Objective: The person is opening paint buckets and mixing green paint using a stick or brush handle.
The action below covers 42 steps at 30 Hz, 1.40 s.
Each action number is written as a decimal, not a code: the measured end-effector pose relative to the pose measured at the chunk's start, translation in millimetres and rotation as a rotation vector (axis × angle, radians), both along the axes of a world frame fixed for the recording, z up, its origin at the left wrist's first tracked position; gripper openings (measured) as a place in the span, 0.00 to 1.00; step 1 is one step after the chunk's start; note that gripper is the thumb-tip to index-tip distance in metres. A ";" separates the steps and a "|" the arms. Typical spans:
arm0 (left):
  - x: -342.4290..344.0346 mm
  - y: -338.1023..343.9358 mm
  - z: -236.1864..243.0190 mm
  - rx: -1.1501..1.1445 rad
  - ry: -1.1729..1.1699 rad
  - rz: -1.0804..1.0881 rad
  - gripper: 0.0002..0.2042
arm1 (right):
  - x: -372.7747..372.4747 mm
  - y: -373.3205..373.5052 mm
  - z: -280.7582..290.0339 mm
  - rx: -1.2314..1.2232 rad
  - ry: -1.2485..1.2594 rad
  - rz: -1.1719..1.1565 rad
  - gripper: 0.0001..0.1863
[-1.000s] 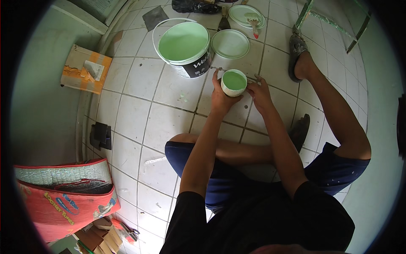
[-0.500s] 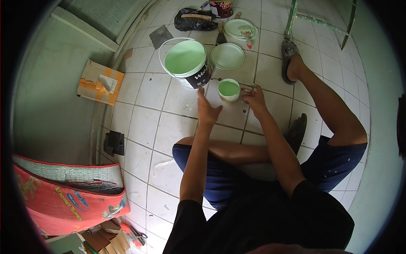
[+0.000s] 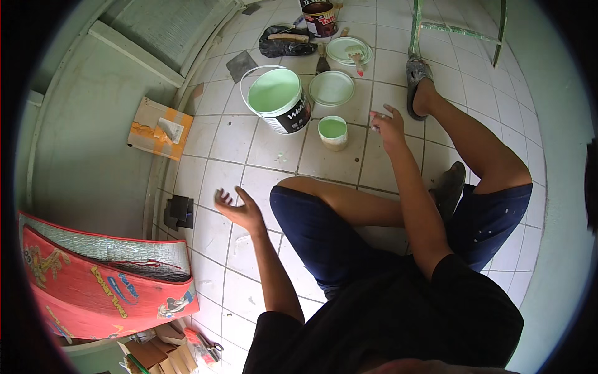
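The paint cup (image 3: 334,142) stands upright on the tiled floor (image 3: 321,163), just right of the paint bucket (image 3: 291,119) and nearer the person than the lid (image 3: 332,88). I judge the step in hand to be a pause with the cup set down; the next move calls for a level grip on its wall, as the green paint is uncovered. I read both hands as empty. Right hand (image 3: 390,128): partly open, fingers bent, near the cup, not touching. Left hand (image 3: 243,214): open, fingers loosely curved, well apart from the cup.
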<state>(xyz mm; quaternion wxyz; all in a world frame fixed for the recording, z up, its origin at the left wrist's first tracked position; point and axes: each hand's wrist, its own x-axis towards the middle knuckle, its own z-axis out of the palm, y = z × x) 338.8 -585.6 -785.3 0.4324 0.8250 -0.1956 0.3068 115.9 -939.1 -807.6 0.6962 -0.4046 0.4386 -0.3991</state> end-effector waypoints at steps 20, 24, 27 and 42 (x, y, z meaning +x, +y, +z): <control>-41.0 3.9 -95.1 0.294 -0.034 -0.032 0.16 | -25.8 -28.3 38.9 0.468 -0.870 0.086 0.14; -41.5 4.6 -109.0 0.082 0.070 -0.131 0.17 | -17.8 -18.2 46.1 0.425 -0.852 0.133 0.14; -29.3 -11.5 -75.2 -0.044 0.200 -0.069 0.17 | -15.7 -12.4 34.0 0.371 -0.824 0.142 0.17; -45.4 -210.2 -89.2 0.017 0.608 -0.939 0.63 | 42.9 81.7 6.9 -1.193 -0.053 0.300 0.36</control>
